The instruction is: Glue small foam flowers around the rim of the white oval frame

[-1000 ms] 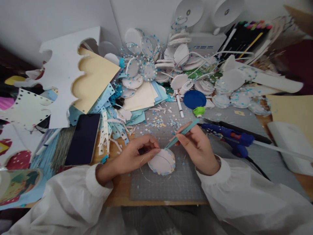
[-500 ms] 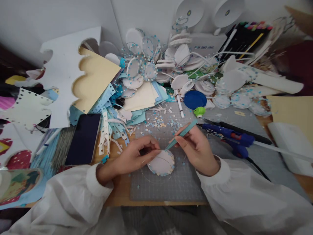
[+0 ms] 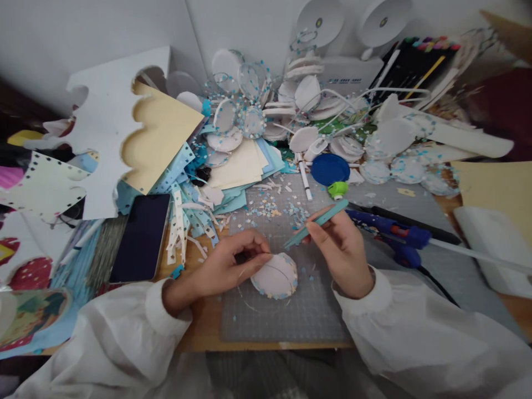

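Observation:
A white paper disc (image 3: 275,275) with small blue bits along its rim lies on the grey cutting mat (image 3: 291,316). My left hand (image 3: 226,264) pinches the disc's left edge with thumb and forefinger. My right hand (image 3: 341,249) holds teal tweezers (image 3: 318,223) like a pen, tips pointing down-left and lifted just above the disc's upper right edge. Tiny blue, white and yellow paper bits (image 3: 274,208) are scattered on the mat beyond the disc.
A blue glue gun (image 3: 390,233) lies right of my right hand. A blue lid (image 3: 330,168), green cap (image 3: 338,189) and pen (image 3: 305,180) sit behind the mat. A dark phone (image 3: 141,235) rests at left. Piles of decorated discs and cut paper fill the back.
The tweezers' tips have risen off the disc's edge and my right hand has moved slightly up and right. My left hand keeps its pinch on the disc.

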{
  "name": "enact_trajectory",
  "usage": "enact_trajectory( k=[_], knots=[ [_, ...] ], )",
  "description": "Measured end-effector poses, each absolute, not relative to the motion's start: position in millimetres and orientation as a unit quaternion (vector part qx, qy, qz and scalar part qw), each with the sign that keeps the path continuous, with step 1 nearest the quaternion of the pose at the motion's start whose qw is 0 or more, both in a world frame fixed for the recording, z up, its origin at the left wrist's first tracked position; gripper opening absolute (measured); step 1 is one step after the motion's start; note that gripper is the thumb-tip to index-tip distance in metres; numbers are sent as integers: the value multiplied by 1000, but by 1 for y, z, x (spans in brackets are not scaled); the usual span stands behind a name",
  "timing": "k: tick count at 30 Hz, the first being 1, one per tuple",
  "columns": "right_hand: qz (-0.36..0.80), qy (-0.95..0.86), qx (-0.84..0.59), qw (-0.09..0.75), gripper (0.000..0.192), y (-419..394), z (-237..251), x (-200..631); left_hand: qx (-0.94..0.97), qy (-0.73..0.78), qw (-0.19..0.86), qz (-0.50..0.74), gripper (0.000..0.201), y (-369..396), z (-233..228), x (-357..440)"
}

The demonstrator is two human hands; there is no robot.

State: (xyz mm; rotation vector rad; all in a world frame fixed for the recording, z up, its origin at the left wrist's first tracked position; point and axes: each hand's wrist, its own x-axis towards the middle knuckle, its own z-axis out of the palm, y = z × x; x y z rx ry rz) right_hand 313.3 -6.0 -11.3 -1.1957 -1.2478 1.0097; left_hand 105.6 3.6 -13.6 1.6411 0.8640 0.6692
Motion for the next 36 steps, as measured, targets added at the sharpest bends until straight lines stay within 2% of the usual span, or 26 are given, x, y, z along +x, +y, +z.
enact_trajectory(
  k=[17,23,30,36],
  knots=[
    [503,-521,-488,487,20,-3,-9,313,703,364,541,284,12,3,-12,105],
    [446,-528,-491,530,14,-7,-6,314,697,364,546,290,11,3,-11,104],
    [395,-614,-437,525,4,-13,-7,314,693,368,551,285,12,3,-11,105],
    [385,-622,-443,519,3,-14,-9,313,690,375,555,275,14,3,-11,106]
  ],
)
